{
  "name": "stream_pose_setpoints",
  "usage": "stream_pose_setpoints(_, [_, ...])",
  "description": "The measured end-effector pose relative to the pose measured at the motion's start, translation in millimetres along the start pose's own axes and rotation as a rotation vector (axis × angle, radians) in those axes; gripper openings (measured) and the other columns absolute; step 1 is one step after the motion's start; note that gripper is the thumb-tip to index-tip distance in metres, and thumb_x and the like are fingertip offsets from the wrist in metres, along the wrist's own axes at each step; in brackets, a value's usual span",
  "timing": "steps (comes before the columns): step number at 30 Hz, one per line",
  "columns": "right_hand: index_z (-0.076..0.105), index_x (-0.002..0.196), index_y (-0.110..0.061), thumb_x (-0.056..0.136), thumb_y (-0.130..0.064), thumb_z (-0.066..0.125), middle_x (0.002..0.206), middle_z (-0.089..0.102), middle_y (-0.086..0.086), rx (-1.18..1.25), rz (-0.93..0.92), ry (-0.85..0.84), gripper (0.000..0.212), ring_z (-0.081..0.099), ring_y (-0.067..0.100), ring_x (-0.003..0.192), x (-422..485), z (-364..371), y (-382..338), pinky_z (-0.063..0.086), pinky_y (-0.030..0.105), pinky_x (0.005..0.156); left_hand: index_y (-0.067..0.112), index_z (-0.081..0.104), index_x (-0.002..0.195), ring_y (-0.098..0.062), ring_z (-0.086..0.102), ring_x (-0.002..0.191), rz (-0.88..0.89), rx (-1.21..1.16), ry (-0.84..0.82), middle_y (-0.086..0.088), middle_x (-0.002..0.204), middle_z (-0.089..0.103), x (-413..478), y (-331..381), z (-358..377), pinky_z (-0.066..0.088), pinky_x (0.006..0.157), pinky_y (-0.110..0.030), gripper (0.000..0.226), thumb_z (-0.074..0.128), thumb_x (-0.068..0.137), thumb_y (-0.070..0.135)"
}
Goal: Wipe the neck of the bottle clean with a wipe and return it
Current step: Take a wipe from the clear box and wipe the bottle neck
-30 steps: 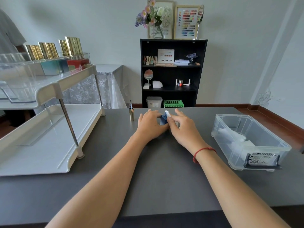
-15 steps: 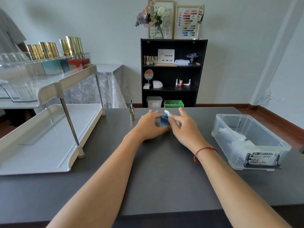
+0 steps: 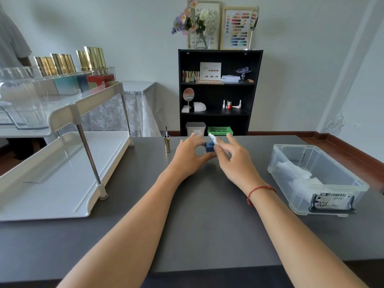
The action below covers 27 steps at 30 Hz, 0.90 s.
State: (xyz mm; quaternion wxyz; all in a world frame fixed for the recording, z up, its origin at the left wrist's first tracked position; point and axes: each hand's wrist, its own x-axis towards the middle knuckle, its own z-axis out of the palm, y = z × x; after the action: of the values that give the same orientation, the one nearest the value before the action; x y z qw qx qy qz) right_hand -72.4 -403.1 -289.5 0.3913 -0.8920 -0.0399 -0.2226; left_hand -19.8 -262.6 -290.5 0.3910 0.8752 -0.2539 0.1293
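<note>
The small blue bottle (image 3: 209, 148) stands upright toward the far middle of the dark bench (image 3: 207, 215), its long axis vertical and its neck pointing up; whether its base touches the surface cannot be told. The left hand (image 3: 190, 156) grips the bottle's body, thumb on the near side and fingers curved round the far side. The right hand (image 3: 232, 161) pinches a white wipe (image 3: 214, 140) between thumb and forefinger, pressed against the neck from the right, its other fingers spread loosely. Just left of the hands a gold cap (image 3: 166, 144) stands on end with its brush pointing up, apart from them. A white two-tier rack (image 3: 62, 173) fills the bench's left side and a clear plastic bin (image 3: 276, 161) holding wipes sits well to the right. Between these, bare bench runs from the hands to the near edge.
</note>
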Motion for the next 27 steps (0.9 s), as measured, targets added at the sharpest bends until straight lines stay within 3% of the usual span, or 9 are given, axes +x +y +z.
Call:
stream_pose_setpoints(4, [0.049, 0.134, -0.023, 0.097, -0.03, 0.046, 0.155, 0.026, 0.006, 0.007, -0.066, 0.057, 0.038, 0.024, 0.023, 0.143, -0.6, 1.1, -6.1, 0.028, 0.037, 0.114, 0.022, 0.066, 0.118, -0.024, 0.022, 0.146, 0.05, 0.007, 0.121, -0.006, 0.148, 0.044, 3.8, -0.4, -0.2, 0.013, 0.119, -0.052, 0.036, 0.066, 0.085, 0.037])
stream_pose_setpoints(8, [0.049, 0.134, -0.021, 0.097, -0.029, 0.046, 0.155, 0.027, 0.006, -0.002, -0.115, 0.073, 0.038, 0.023, 0.02, 0.143, -0.8, 3.5, -7.2, 0.026, 0.034, 0.113, 0.03, 0.067, 0.113, -0.034, 0.044, 0.13, 0.069, 0.042, 0.113, -0.009, 0.128, 0.058, 10.7, -9.9, 0.3, 0.024, 0.114, -0.058, 0.041, 0.058, 0.082, 0.057])
stream_pose_setpoints(13, [0.051, 0.133, -0.021, 0.097, -0.03, 0.045, 0.154, 0.027, 0.007, -0.003, -0.094, 0.1, 0.037, 0.024, 0.023, 0.143, 1.6, 2.2, -3.5, 0.028, 0.041, 0.115, 0.024, 0.067, 0.117, -0.024, 0.023, 0.145, 0.091, 0.05, 0.149, -0.003, 0.149, 0.042, 6.4, 0.2, -1.1, 0.011, 0.119, -0.05, 0.034, 0.065, 0.085, 0.036])
stream_pose_setpoints(27, [0.052, 0.133, -0.021, 0.097, -0.03, 0.046, 0.153, 0.031, 0.009, -0.006, -0.169, 0.12, 0.037, 0.025, 0.022, 0.143, 1.6, 4.0, -5.0, 0.028, 0.049, 0.114, 0.026, 0.064, 0.12, -0.02, 0.02, 0.147, 0.045, 0.013, 0.222, -0.002, 0.151, 0.039, 5.6, 3.5, -2.4, 0.006, 0.121, -0.046, 0.035, 0.065, 0.086, 0.036])
